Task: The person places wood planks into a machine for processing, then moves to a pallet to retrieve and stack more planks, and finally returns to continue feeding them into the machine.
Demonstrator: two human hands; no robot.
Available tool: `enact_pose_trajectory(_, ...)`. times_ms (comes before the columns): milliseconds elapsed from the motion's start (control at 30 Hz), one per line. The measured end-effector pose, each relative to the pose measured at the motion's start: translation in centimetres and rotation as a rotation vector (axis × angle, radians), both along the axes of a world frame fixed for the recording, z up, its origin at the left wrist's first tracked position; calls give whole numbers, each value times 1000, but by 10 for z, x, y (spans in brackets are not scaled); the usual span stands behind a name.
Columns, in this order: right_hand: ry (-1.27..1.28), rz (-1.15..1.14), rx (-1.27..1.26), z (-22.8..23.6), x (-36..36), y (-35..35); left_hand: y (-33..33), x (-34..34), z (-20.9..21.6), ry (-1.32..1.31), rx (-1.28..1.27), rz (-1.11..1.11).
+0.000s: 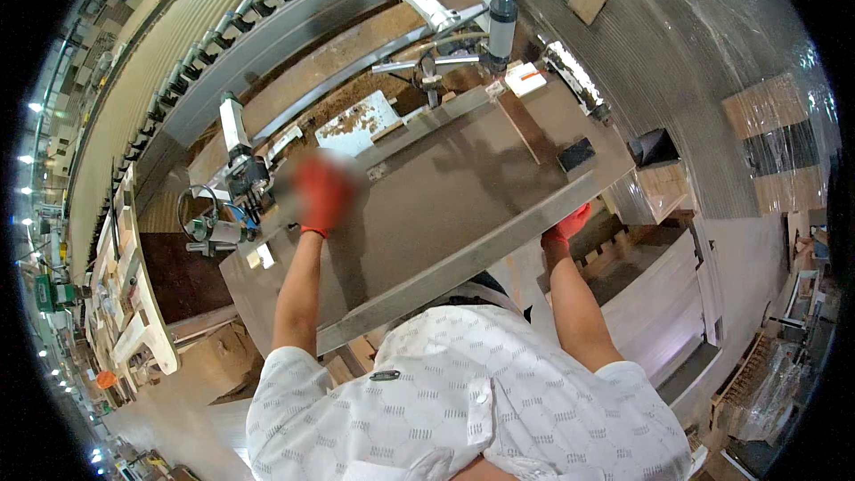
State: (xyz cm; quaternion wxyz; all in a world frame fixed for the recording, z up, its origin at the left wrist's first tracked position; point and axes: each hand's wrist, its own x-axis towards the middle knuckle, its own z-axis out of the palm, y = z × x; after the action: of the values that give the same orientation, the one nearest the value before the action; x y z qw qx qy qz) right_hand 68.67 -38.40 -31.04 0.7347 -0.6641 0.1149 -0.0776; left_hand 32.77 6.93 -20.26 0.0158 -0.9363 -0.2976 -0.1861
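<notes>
A long grey-brown workbench (436, 187) with a raised machine at its far side spans the space before me. Over its left part is my left hand (326, 194) in a red glove, so blurred that its fingers cannot be made out. My right hand (572, 221), also red-gloved, is beside the bench's near edge, toward the right; the fingers are partly hidden, and I cannot tell whether it grips anything. A brown wooden strip (525, 127) lies on the right part of the top, with a black block (577, 154) beside it.
Pneumatic cylinders (501, 31) and a clamp unit (245, 174) stand along the far side, near a sawdust-covered white plate (356, 123). A white box (525, 79) sits at the far right. Film-wrapped stacked boards (704, 44) rise on the right. Wooden pieces (142, 338) lie at left.
</notes>
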Motion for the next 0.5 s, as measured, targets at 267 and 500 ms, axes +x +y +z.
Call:
enact_pose_trajectory(267,80,95,235,30,-18,6,6,3,2,97,-46,-17)
enact_pose_trajectory(500,264,227,335,33,-20,-13,-9,12,5,78,-80,13)
